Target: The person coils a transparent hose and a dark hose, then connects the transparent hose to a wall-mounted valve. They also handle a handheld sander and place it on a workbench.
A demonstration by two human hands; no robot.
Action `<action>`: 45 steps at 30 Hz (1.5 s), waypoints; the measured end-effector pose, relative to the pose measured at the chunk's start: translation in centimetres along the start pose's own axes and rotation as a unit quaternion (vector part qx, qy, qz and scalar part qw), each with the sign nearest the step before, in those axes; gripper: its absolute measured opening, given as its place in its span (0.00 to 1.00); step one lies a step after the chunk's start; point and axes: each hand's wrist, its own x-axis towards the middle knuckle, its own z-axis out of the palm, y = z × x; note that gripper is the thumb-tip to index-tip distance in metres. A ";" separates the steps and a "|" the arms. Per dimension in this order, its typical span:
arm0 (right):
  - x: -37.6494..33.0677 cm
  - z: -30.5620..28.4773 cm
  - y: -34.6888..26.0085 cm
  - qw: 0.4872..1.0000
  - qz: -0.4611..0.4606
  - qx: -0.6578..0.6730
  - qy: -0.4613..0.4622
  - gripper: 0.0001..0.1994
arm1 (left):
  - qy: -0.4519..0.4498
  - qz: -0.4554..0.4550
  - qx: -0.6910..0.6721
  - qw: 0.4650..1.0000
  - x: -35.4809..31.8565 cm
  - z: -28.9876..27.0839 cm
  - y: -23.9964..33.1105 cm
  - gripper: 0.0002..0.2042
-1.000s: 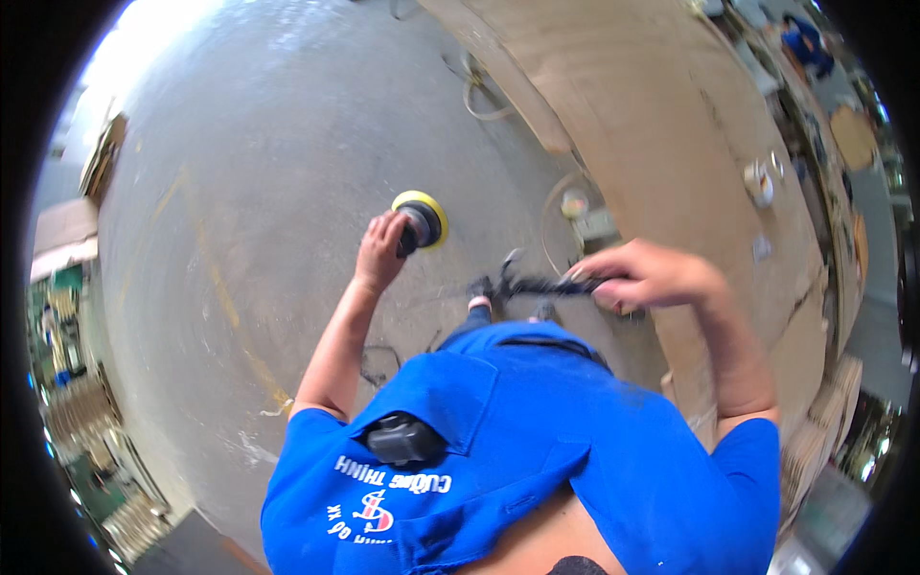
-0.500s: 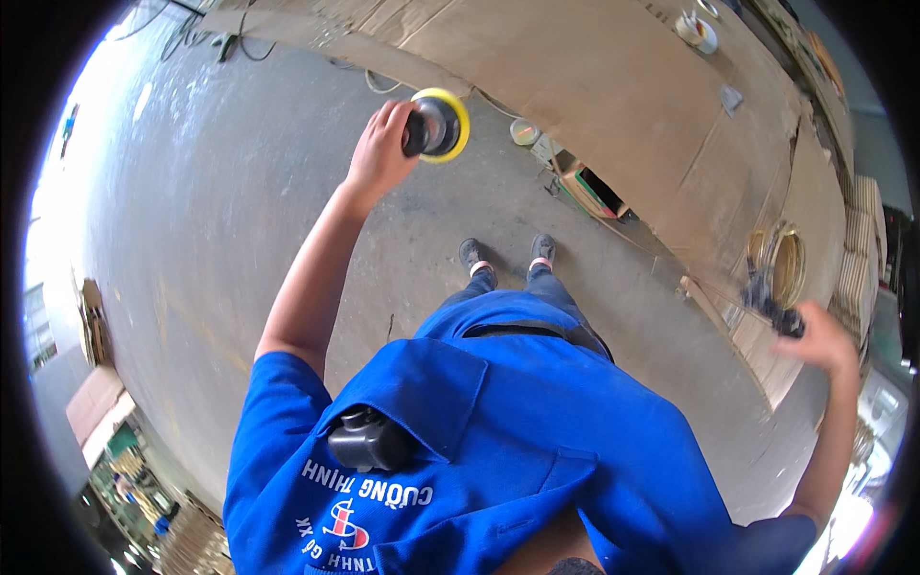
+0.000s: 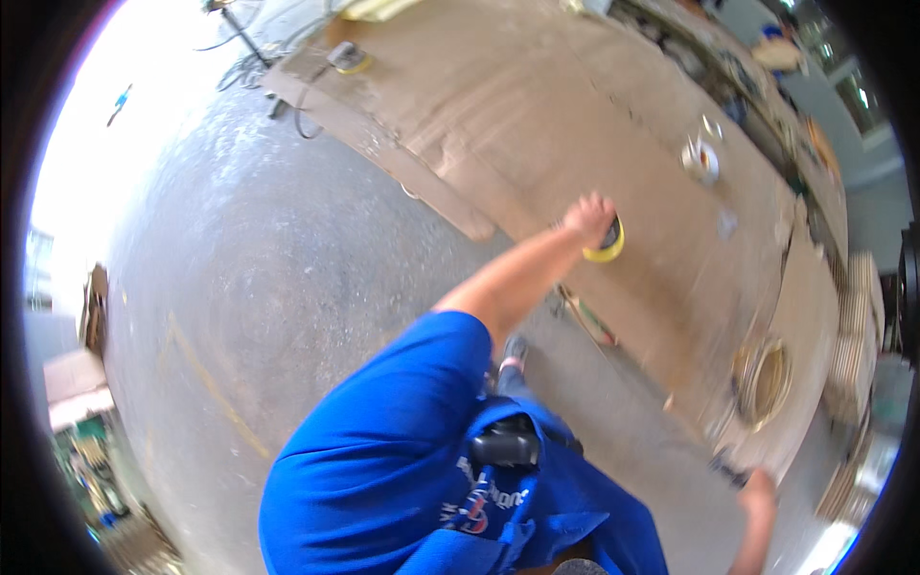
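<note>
Fingers point(image 3: 757, 477) of the right hand point(image 3: 757, 493) grip a blurred dark tool point(image 3: 729, 469) near the worktop's point(image 3: 537, 134) edge. Over the worktop, the left hand point(image 3: 588, 220) wraps a yellow-padded sander point(image 3: 608, 246) from above, seemingly leaving its pad free; contact below is unclear. Farthest, another yellow-edged tool point(image 3: 349, 58) rests there, perhaps parked aside.

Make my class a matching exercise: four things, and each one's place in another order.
1. Yellow-rimmed round sander
2. Dark, blurred handheld tool
3. Black box-shaped item
4. Gold-coloured round hoop

A. In the blue cloth shirt's pocket
B. In the left hand
C. Untouched on brown cardboard
D. In the right hand

Pairs: 1-B, 2-D, 3-A, 4-C
</note>
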 end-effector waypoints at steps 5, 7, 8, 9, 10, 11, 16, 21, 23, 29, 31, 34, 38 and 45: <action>3.2 8.1 -1.6 0.988 -0.133 0.049 -0.058 0.15 | -0.029 0.016 -0.012 0.999 0.9 3.5 2.0 0.27; 5.1 9.9 -4.1 0.982 -0.143 -0.031 -0.121 0.18 | -0.001 0.007 -0.033 0.999 1.3 3.7 1.9 0.29; 5.5 10.2 -5.3 0.980 -0.142 -0.039 -0.135 0.18 | 0.014 0.011 -0.038 0.999 1.7 3.5 1.7 0.31; 6.0 9.9 -6.7 0.981 -0.136 -0.035 -0.132 0.18 | 0.061 0.016 -0.037 0.997 1.9 3.3 1.4 0.32; 6.5 9.2 -8.3 0.982 -0.135 -0.024 -0.127 0.18 | 0.080 0.022 -0.036 0.996 2.3 2.8 1.0 0.34; 6.8 8.1 -10.0 0.982 -0.141 -0.010 -0.124 0.18 | 0.082 0.034 -0.044 0.995 2.7 2.3 0.2 0.36; 7.0 0.8 -22.1 0.973 -0.203 0.042 -0.102 0.17 | 0.048 0.069 -0.223 0.971 1.0 0.0 -8.2 0.40; 6.4 -5.4 -34.4 0.958 -0.260 0.050 -0.107 0.17 | 0.085 -0.009 -0.240 0.967 -6.1 -2.7 -25.5 0.32; 6.1 -7.3 -38.7 0.953 -0.278 0.036 -0.118 0.19 | 0.079 -0.061 -0.161 0.982 -7.9 -5.7 -34.2 0.24; 3.7 -10.7 -53.3 0.936 -0.283 0.159 -0.139 0.20 | 0.185 -0.248 -0.076 0.948 -3.8 -18.5 -60.0 0.26; 1.8 -11.4 -57.1 0.912 -0.271 0.267 -0.153 0.20 | 0.247 -0.287 -0.039 0.925 -0.7 -21.9 -66.7 0.29; -1.3 -13.2 -62.0 0.802 -0.238 0.513 -0.194 0.21 | 0.245 -0.320 -0.054 0.914 2.9 -25.4 -74.4 0.33; -2.5 -18.8 -68.7 0.770 -0.354 0.493 -0.197 0.23 | 0.112 -0.308 -0.065 0.943 6.9 -26.1 -77.7 0.38; -0.9 -27.4 -83.4 0.676 -0.415 0.527 -0.306 0.21 | 0.162 -0.372 -0.191 0.894 5.3 -23.8 -76.5 0.33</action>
